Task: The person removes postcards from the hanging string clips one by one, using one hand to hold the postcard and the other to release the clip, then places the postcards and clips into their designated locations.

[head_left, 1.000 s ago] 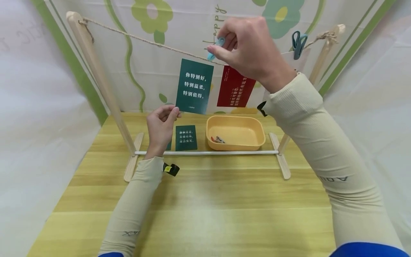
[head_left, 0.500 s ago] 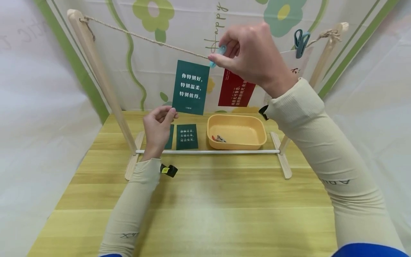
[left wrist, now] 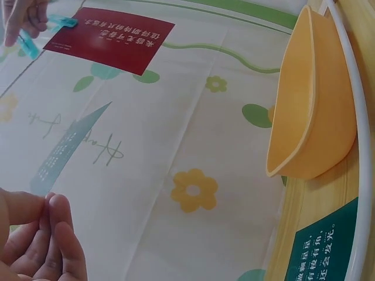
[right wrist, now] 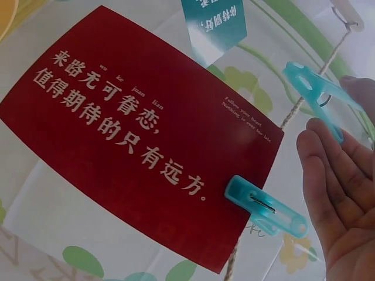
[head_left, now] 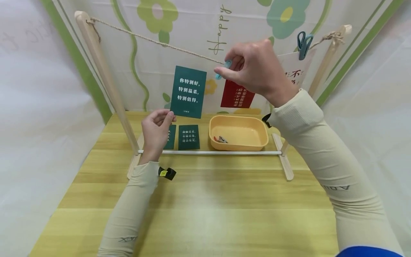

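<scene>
One thin, dark-green rectangular card [head_left: 188,92] with white characters, pinched at its lower left corner by the left hand [head_left: 155,132], has shifted left beneath a twisted, fibrous twine [head_left: 165,45], farther from a hanging red card [right wrist: 135,164]. The right hand [head_left: 257,71], pinching a turquoise plastic clip [right wrist: 307,85], has come down toward the twine. A smooth, round-cornered yellow tub [left wrist: 334,105] sits on the wood-grain table [head_left: 205,200].

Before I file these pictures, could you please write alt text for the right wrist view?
A right hand pinches a turquoise clip near a rope. Beside it, a second clip holds a red card on the rope; part of a green card shows at the top.
</scene>
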The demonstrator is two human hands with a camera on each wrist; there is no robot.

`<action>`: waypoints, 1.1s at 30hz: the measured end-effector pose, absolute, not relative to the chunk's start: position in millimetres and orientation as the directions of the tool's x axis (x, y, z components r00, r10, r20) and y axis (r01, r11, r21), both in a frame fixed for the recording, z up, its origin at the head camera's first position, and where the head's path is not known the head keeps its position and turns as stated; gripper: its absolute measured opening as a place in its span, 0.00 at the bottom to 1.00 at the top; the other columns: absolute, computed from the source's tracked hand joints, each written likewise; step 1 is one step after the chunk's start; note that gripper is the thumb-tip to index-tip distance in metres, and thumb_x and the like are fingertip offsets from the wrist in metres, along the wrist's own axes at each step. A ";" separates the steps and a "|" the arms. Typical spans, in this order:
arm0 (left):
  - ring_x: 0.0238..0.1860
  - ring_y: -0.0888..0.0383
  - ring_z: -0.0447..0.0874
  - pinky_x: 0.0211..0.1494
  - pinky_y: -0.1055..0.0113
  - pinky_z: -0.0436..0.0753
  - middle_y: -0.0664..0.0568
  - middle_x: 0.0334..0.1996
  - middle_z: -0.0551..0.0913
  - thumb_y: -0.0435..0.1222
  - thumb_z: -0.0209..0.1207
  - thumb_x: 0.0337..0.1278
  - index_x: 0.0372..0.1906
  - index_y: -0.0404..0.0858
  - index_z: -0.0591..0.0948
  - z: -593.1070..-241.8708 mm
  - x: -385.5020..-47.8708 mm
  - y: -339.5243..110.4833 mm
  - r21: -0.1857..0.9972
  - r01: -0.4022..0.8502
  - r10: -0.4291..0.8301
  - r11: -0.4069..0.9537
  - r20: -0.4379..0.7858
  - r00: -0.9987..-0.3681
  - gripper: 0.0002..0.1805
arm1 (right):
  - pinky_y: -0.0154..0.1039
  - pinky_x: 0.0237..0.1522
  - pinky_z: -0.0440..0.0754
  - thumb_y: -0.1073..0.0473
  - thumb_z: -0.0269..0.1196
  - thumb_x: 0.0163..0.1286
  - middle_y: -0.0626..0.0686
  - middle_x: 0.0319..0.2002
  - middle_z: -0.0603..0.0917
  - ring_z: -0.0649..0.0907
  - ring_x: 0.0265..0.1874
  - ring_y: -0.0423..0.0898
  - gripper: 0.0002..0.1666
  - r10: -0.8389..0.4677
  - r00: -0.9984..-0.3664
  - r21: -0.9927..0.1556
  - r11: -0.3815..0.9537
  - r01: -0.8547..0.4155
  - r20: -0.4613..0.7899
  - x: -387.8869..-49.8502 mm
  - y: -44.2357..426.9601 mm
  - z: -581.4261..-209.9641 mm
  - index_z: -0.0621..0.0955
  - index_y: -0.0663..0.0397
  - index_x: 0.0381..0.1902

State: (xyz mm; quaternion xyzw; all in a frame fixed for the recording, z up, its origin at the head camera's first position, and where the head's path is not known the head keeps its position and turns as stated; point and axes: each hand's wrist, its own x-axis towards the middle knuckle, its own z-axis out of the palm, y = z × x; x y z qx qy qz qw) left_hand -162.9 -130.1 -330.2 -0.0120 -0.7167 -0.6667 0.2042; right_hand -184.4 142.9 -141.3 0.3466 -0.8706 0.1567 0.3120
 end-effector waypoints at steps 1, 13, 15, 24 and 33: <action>0.41 0.61 0.91 0.49 0.74 0.86 0.43 0.42 0.91 0.42 0.64 0.74 0.51 0.35 0.86 -330.5 -162.3 -130.7 0.950 0.290 -0.256 0.114 0.310 -0.916 0.14 | 0.26 0.35 0.77 0.48 0.71 0.72 0.58 0.29 0.90 0.88 0.27 0.49 0.20 -0.505 -0.567 -0.060 0.710 -0.702 0.651 -184.3 143.3 -142.2 0.89 0.64 0.37; 0.43 0.61 0.91 0.49 0.74 0.86 0.51 0.40 0.91 0.42 0.65 0.74 0.51 0.35 0.86 -334.3 -155.8 -134.1 0.952 0.281 -0.254 0.119 0.303 -0.918 0.14 | 0.20 0.33 0.74 0.49 0.72 0.71 0.58 0.28 0.90 0.88 0.26 0.49 0.20 -0.527 -0.544 -0.058 0.682 -0.729 0.653 -182.3 145.0 -152.4 0.89 0.64 0.37; 0.42 0.61 0.91 0.49 0.74 0.86 0.50 0.40 0.91 0.41 0.65 0.74 0.51 0.35 0.85 -335.1 -155.2 -134.3 0.952 0.285 -0.257 0.116 0.306 -0.917 0.13 | 0.22 0.33 0.74 0.49 0.73 0.71 0.58 0.28 0.90 0.88 0.26 0.49 0.20 -0.529 -0.544 -0.055 0.682 -0.730 0.652 -182.2 145.4 -154.1 0.89 0.65 0.36; 0.40 0.63 0.91 0.53 0.74 0.88 0.43 0.43 0.92 0.39 0.65 0.74 0.52 0.33 0.86 -333.9 -151.5 -136.4 0.958 0.271 -0.285 0.091 0.286 -0.915 0.13 | 0.25 0.33 0.76 0.49 0.73 0.70 0.58 0.29 0.91 0.88 0.26 0.49 0.20 -0.525 -0.556 -0.063 0.688 -0.723 0.644 -183.2 146.3 -161.7 0.89 0.65 0.38; 0.40 0.63 0.91 0.53 0.73 0.88 0.42 0.43 0.91 0.37 0.65 0.73 0.51 0.32 0.85 -336.2 -146.9 -139.5 0.959 0.270 -0.289 0.081 0.282 -0.915 0.12 | 0.20 0.32 0.73 0.51 0.74 0.69 0.57 0.28 0.91 0.88 0.24 0.49 0.18 -0.536 -0.565 -0.073 0.682 -0.727 0.627 -184.4 149.4 -170.6 0.89 0.64 0.35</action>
